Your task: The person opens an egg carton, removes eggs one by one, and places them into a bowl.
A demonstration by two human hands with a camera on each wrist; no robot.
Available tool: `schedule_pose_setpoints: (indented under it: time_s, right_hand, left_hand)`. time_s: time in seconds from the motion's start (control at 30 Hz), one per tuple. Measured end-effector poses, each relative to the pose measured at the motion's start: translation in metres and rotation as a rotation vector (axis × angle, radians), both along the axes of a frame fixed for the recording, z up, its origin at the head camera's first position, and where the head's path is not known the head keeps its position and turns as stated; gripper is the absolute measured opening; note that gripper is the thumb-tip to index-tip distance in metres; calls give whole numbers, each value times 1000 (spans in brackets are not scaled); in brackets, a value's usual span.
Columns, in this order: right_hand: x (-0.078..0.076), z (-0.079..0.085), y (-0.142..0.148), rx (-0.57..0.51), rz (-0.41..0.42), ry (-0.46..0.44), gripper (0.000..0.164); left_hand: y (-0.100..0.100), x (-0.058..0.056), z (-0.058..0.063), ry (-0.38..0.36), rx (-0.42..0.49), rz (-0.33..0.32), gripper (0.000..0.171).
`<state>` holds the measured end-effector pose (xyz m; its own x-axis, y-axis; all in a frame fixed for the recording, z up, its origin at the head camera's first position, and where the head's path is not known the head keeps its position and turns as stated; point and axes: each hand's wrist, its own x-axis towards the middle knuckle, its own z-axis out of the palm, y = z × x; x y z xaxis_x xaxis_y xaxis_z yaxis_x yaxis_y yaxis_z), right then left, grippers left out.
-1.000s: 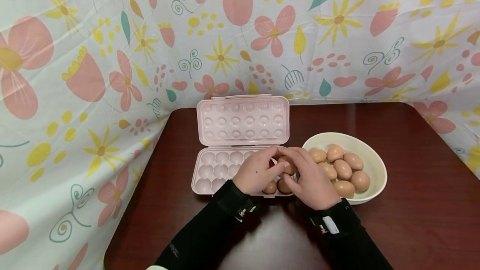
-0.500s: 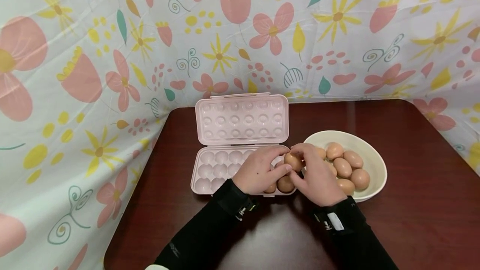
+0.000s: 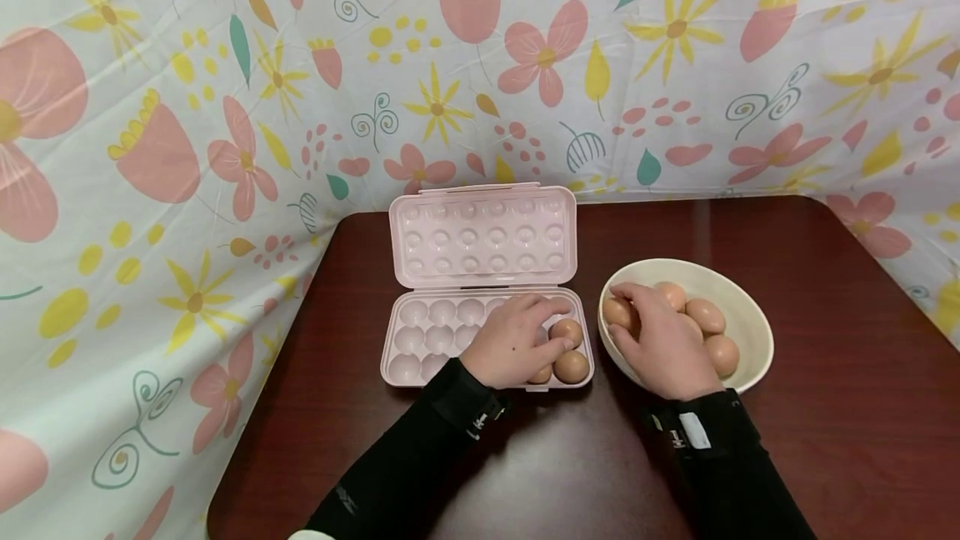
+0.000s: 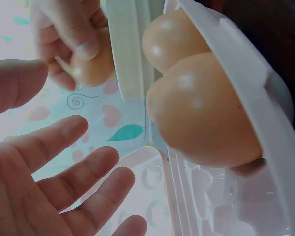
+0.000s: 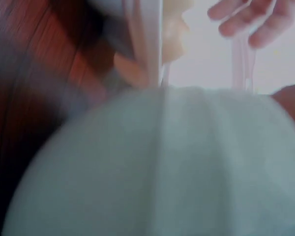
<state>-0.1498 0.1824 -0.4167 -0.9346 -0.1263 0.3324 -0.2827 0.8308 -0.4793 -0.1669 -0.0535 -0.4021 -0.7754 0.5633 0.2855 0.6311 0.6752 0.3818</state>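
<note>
Eggs (image 3: 572, 367) sit in the tray (image 3: 438, 340), mid-frame, and the bowl (image 3: 750, 332), centre right. Left hand (image 3: 513, 342): spread, holding nothing. Right hand (image 3: 667, 352) just went tray to bowl, pinching an egg (image 3: 618, 313), so the action's probably there now.

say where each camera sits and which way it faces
Head: worn on the head, facing forward and down at the carton and bowl; left hand, right hand and sleeves show.
Left wrist: on that wrist, looking past the left hand at eggs in the carton; right hand shows beyond.
Right wrist: on that wrist, facing the bowl's outer wall, blurred; left hand's fingers show at upper right.
Head and left wrist share both hands and the carton.
</note>
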Motion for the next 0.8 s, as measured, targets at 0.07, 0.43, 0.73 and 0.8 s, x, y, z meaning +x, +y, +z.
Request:
schedule_pose_setpoints:
  time_s: [0.07,0.43,0.73,0.8]
  right_hand:
    - [-1,0,4,33,9,-68,44]
    - [-3,-4,8,103,24,-128,11]
    - [-1,-2,7,109,15,-73,17]
    - [-1,-1,6,105,6,-55,18]
  left_hand:
    - [-1,0,-1,-16,-9,6,44]
    - [-5,3,-4,-64,-35,44,39]
    - [-7,4,-3,-114,-53,64,36]
    - [-7,5,-3,-124,-56,67,35]
